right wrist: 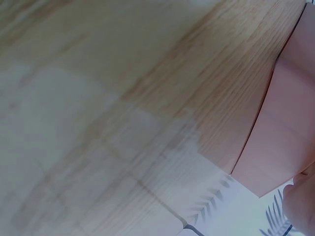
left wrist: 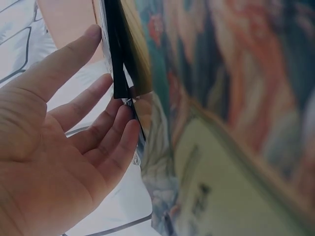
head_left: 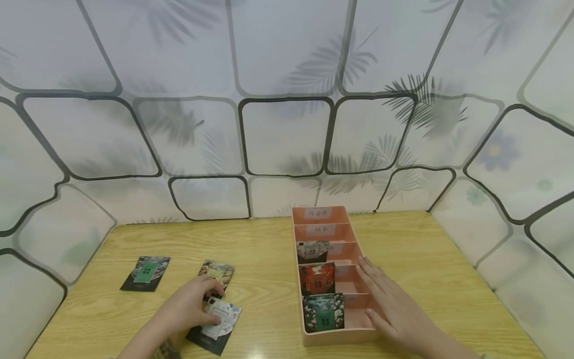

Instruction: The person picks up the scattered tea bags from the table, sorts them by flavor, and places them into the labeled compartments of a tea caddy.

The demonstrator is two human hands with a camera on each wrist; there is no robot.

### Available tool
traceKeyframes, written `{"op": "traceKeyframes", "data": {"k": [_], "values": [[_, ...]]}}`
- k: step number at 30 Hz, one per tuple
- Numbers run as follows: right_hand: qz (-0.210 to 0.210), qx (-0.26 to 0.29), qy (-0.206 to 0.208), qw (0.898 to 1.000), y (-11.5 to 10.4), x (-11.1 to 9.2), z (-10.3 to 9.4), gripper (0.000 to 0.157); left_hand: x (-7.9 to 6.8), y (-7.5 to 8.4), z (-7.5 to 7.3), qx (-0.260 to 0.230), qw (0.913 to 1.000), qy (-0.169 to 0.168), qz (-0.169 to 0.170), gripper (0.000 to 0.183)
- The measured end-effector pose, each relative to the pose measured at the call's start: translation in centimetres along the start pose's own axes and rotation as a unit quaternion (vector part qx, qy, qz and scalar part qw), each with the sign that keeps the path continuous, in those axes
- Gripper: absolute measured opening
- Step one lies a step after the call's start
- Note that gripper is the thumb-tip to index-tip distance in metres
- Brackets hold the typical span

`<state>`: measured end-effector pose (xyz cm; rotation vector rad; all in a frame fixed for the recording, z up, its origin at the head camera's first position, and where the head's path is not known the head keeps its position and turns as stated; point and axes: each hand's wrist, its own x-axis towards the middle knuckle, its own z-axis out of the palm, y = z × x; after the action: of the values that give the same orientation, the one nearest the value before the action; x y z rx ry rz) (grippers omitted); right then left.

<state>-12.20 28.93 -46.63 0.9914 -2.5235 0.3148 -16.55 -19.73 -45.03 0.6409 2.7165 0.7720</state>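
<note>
My left hand [head_left: 190,306] pinches a white-and-black printed packet [head_left: 226,319], thumb on its face and fingers at its upper edge. In the left wrist view the thumb and fingers [left wrist: 93,129] meet this packet's thin edge. Just behind lies a yellow-label packet [head_left: 219,270], partly covered by the hand. With straight fingers, my right hand [head_left: 396,304] rests along the right rim of a long pink divided box [head_left: 341,338]. In that box's compartments, from the front, stand a green-label packet [head_left: 324,313], a red packet [head_left: 317,279] and a white packet [head_left: 312,251].
Another green-label packet [head_left: 145,273] lies at the left of the wooden table [head_left: 264,279]. Part of a further packet [head_left: 167,350] shows beside the left forearm. Paper labels [head_left: 320,229] mark the box's dividers. A patterned curtain [head_left: 287,134] rises behind the table.
</note>
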Motion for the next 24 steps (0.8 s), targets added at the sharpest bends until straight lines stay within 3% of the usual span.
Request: {"op": "traceKeyframes", "data": {"k": [5, 15, 24], "values": [[0.017, 0.005, -0.019, 1.0, -0.09, -0.05, 0.0, 0.083, 0.06, -0.3, 0.11, 0.006, 0.9998, 0.0, 0.018, 0.044], [0.003, 0.002, -0.006, 1.0, 0.07, -0.03, 0.19, 0.084, 0.25, -0.52, 0.15, 0.019, 0.9994, -0.009, 0.026, 0.039], [-0.015, 0.006, 0.023, 1.0, -0.02, 0.21, 0.02, 0.078, 0.34, -0.53, 0.38, 0.045, 0.9978, 0.021, 0.044, 0.035]]}}
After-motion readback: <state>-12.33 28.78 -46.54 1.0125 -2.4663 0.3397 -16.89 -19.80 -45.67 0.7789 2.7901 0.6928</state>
